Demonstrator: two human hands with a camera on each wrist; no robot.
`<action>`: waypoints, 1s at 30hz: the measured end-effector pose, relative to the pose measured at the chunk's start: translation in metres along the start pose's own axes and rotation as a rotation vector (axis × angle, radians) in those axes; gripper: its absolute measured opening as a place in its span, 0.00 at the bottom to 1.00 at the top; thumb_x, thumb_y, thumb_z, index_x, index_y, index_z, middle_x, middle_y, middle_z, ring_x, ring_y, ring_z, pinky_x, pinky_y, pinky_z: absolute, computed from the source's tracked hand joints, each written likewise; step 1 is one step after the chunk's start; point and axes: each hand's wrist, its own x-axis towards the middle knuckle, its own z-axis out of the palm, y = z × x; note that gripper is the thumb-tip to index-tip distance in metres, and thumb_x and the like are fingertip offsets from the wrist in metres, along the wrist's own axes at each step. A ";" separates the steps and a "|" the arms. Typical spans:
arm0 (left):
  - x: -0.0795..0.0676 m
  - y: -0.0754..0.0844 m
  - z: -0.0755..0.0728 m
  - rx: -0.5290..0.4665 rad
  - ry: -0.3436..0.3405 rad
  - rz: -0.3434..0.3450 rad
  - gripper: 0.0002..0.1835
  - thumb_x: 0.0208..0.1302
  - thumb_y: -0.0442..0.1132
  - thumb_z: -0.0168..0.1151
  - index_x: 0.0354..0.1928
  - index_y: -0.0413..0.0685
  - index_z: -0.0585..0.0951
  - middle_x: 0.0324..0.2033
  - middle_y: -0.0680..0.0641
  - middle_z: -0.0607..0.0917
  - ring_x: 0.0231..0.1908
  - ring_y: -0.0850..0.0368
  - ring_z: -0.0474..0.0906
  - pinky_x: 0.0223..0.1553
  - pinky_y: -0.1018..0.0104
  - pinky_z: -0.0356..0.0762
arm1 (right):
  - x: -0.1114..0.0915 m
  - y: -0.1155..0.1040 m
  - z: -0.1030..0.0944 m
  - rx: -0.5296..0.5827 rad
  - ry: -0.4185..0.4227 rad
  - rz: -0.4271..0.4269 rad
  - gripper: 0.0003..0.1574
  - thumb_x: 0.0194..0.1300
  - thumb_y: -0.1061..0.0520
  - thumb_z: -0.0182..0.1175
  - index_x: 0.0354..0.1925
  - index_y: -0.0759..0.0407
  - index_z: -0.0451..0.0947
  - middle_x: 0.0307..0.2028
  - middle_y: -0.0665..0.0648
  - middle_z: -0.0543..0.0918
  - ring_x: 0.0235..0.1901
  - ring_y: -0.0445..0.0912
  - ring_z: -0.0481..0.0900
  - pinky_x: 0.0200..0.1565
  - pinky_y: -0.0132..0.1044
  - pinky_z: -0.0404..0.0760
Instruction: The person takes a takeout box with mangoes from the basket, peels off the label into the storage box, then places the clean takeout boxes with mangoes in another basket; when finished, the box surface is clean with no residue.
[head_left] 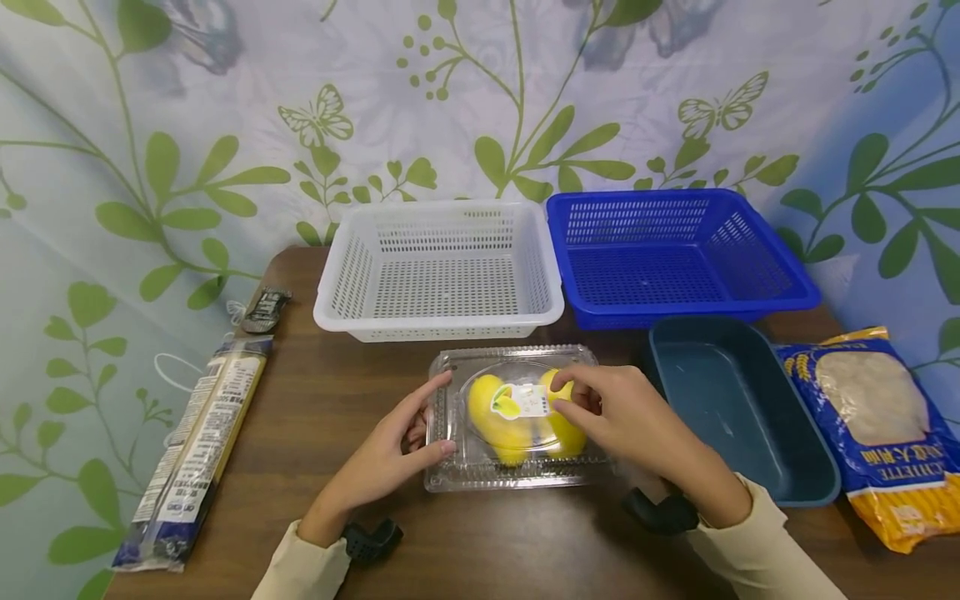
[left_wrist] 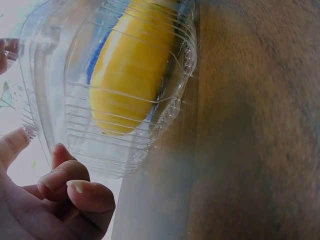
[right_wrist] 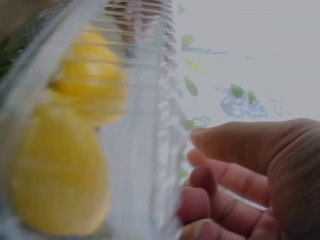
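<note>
Sitting under the right hand (head_left: 622, 412) and by the left hand (head_left: 393, 446): a clear lemon box (head_left: 517, 479)

At the back of a brown table (head_left: 322, 408) stand a white basket (head_left: 442, 323) and a blue basket (head_left: 697, 311). A dark teal tub (head_left: 735, 400) sits in front of the blue one, beside a pasta bag (head_left: 873, 417). The clear lemon box rests in front of the white basket, its long side running left to right. The left hand touches the box's left rim, thumb and pointing finger spread. The right hand is nearer the middle, over the box's right part, thumb and pointing finger a little apart, pinching nothing that I can see. Yellow lemons (head_left: 486, 396) lie inside, and a sticker (head_left: 528, 401) is on top, right by the right fingertips.
</note>
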 end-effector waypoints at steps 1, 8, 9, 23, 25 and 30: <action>0.000 0.000 0.000 -0.001 -0.001 -0.001 0.42 0.68 0.39 0.69 0.79 0.57 0.61 0.33 0.42 0.67 0.26 0.43 0.61 0.27 0.60 0.64 | 0.002 -0.001 0.000 0.013 -0.016 0.015 0.07 0.65 0.56 0.71 0.42 0.50 0.83 0.19 0.38 0.69 0.20 0.35 0.66 0.26 0.33 0.69; 0.001 0.000 0.001 -0.002 -0.002 0.002 0.42 0.68 0.39 0.69 0.79 0.59 0.60 0.33 0.42 0.67 0.27 0.44 0.62 0.27 0.58 0.65 | 0.012 -0.004 0.004 0.023 -0.107 0.110 0.10 0.65 0.52 0.71 0.44 0.52 0.84 0.20 0.41 0.72 0.19 0.37 0.68 0.24 0.33 0.69; 0.001 0.000 0.001 0.001 -0.001 0.004 0.42 0.68 0.39 0.69 0.79 0.59 0.60 0.34 0.42 0.68 0.27 0.44 0.62 0.27 0.58 0.65 | 0.013 -0.005 0.004 0.018 -0.112 0.118 0.11 0.65 0.51 0.71 0.44 0.52 0.84 0.20 0.42 0.72 0.19 0.38 0.67 0.23 0.33 0.69; -0.001 -0.002 0.001 0.018 0.004 0.001 0.42 0.67 0.40 0.70 0.79 0.63 0.60 0.33 0.42 0.68 0.27 0.45 0.63 0.28 0.59 0.66 | 0.016 -0.007 0.008 -0.028 -0.145 0.188 0.15 0.62 0.48 0.74 0.45 0.51 0.83 0.18 0.44 0.70 0.19 0.40 0.66 0.22 0.33 0.65; -0.001 -0.002 0.001 0.020 0.004 -0.002 0.42 0.67 0.40 0.70 0.79 0.63 0.60 0.33 0.42 0.68 0.27 0.45 0.63 0.28 0.59 0.66 | 0.015 -0.007 0.009 -0.033 -0.141 0.187 0.15 0.62 0.48 0.73 0.45 0.51 0.83 0.18 0.44 0.69 0.18 0.40 0.66 0.22 0.33 0.64; -0.001 -0.002 0.001 0.025 0.003 -0.003 0.42 0.67 0.40 0.70 0.79 0.62 0.60 0.35 0.42 0.69 0.27 0.46 0.63 0.28 0.59 0.66 | 0.014 -0.007 0.010 -0.040 -0.135 0.189 0.14 0.63 0.49 0.73 0.45 0.50 0.83 0.18 0.44 0.68 0.18 0.40 0.65 0.22 0.33 0.63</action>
